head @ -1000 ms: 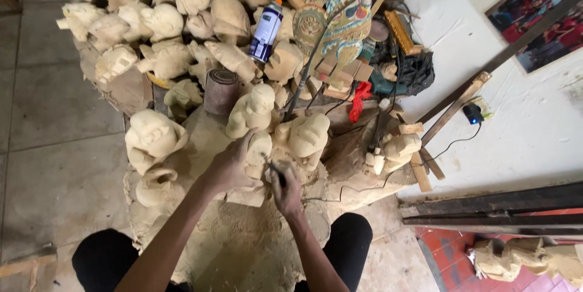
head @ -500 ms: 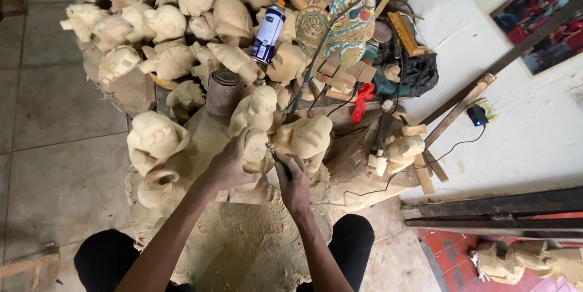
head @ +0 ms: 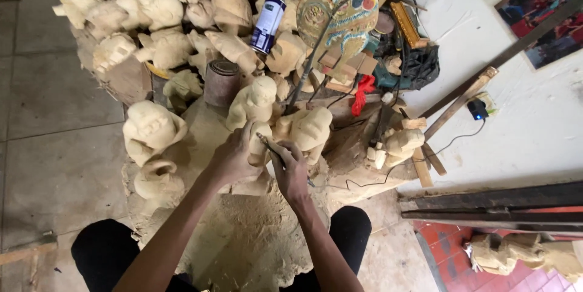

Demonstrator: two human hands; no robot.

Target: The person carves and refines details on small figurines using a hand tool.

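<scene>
- We see the left hand wrapped around a small pale wooden carving, fingers curled over its left side and clamped on it.
- The right hand is closed around a thin carving tool, held like a pen, its tip touching the carving just beside the left fingers.
- The carving sits between the two hands, resting on the sawdust-covered block in front of our knees.
- Just behind it stand two larger unfinished figures: one upright, one rounder to its right.
- To the left, a chubby wooden figure stands near the left wrist, with a smaller one below it.
- Further back, a heap of pale carvings surrounds a spray can and a rusty tin.
- A painted ornament rises to the right of the can.
- On the right, wooden planks lie on the floor, well apart from the hands.
</scene>
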